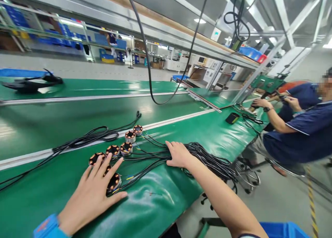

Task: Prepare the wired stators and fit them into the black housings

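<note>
My left hand (pixel 94 188) is spread out, its fingers apart, over several motor stators with copper windings. One stator (pixel 114 182) lies partly under its fingers; another stator (pixel 126 148) stands just beyond the fingertips, and a farther stator (pixel 138 129) is at the group's far end. Thin coloured wires run from them into black cables (pixel 147 158). My right hand (pixel 178 154) is closed over these cables, though its palm side is hidden. Behind it the coiled cable bundle (pixel 207 158) spreads towards the table's right edge.
A separate black cable bundle (pixel 90 137) crosses the white strip on the green table (pixel 155 210). Overhead hangs a black cable loop (pixel 149 68). A black object (pixel 31 84) lies far left, and a small black cup-like item (pixel 232 118) at right. Co-workers in navy shirts (pixel 303 124) sit at right.
</note>
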Demonstrator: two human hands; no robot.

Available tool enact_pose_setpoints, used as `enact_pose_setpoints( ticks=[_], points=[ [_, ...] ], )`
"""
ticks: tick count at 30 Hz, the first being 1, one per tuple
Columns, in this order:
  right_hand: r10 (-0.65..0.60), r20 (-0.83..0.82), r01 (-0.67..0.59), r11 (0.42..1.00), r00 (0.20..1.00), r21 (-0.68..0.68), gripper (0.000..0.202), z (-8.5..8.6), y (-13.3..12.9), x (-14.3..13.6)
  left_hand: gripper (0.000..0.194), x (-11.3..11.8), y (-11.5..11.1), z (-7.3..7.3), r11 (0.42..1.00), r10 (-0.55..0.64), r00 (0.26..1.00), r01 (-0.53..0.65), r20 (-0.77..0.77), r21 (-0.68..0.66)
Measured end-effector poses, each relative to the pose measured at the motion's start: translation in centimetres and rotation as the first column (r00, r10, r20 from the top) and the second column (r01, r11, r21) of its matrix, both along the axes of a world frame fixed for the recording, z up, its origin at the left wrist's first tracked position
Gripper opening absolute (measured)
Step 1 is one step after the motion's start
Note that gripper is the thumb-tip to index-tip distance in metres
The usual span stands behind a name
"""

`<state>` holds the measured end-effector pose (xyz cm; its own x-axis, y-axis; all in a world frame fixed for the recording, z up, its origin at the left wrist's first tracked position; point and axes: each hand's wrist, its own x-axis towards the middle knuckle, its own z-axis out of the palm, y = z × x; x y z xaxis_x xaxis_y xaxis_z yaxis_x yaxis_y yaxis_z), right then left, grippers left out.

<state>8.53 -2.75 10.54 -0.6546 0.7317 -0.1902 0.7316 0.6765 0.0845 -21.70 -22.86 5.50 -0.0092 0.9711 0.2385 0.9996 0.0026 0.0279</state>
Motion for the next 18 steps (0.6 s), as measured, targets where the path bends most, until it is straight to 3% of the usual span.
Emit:
enact_pose_setpoints(
  ticks=[3, 6, 13, 18],
  points=[
    [-0.005, 0.023, 0.003, 0.998, 1.000, 0.067, 0.049, -0.4, -0.8, 0.4, 0.095, 0.4, 0.6, 0.5, 0.996, 0.044, 0.998, -0.041, 0.041, -0.081],
    [-0.014, 0.050, 0.008, 0.994, 0.999, 0.110, 0.031, -0.8, -1.5, 0.8, 0.098, 0.9, 1.0, 1.6, 0.983, 0.067, 0.994, -0.051, 0.086, -0.178],
    [0.005, 0.084, -0.024, 0.974, 0.996, 0.225, 0.029, -0.1, -0.9, 2.2, 0.107, 2.4, 2.7, 4.4, 0.938, 0.057, 0.974, 0.023, 0.220, -0.346],
    [0.114, 0.046, -0.123, 0.911, 0.992, 0.394, 0.037, -2.2, 3.6, 7.6, 0.117, 4.6, 5.0, 4.8, 0.950, -0.004, 0.934, 0.116, 0.358, -0.292]
  ],
)
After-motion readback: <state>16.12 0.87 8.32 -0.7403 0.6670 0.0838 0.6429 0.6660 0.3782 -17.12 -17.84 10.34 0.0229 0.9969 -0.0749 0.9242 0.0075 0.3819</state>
